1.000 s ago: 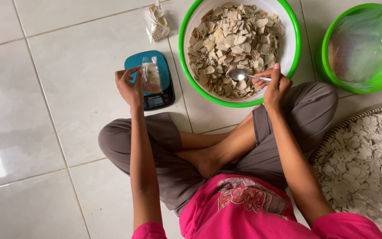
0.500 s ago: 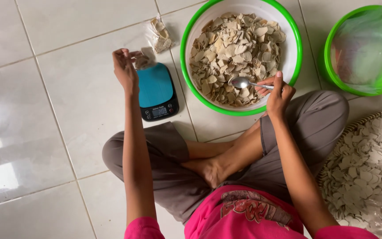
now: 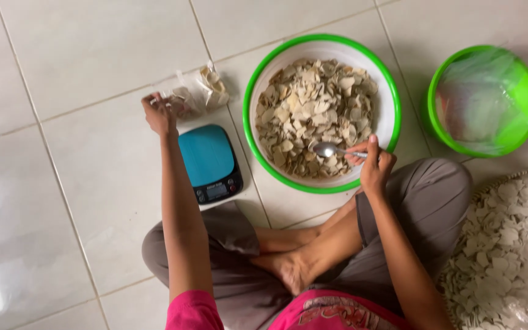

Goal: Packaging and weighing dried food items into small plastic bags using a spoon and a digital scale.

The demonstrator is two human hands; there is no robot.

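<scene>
Floor scene viewed from above, with a person seated cross-legged on pale tiles. The left hand [image 3: 157,114], at about ten o'clock from the folded legs, has its fingers closed on the top of a small clear plastic bag of chips [image 3: 195,95], which lies on the floor just beyond a teal kitchen scale [image 3: 210,162]. The right hand [image 3: 375,168], at about one o'clock, has its fingers wrapped around the handle of a metal spoon [image 3: 331,150], whose bowl rests on the pale chips heaped in a large white basin with a green rim [image 3: 392,91]. Judged from this arrangement, the bag, gripped only at its top, could sag or tip and spill chips onto the tiles, and a loaded spoon carried across the gap between basin and bag could drop pieces on the scale platform or floor. The scale sits between the two hands, so any reach from basin to bag passes over or beside it. At two o'clock, well apart from the basin, stands a green bowl [image 3: 520,85] holding crumpled clear plastic. At four o'clock, beside the right knee, a woven tray [image 3: 459,269] carries a spread layer of white chips; its edge runs out of view. The person's grey trousers and pink shirt fill the lower centre.
</scene>
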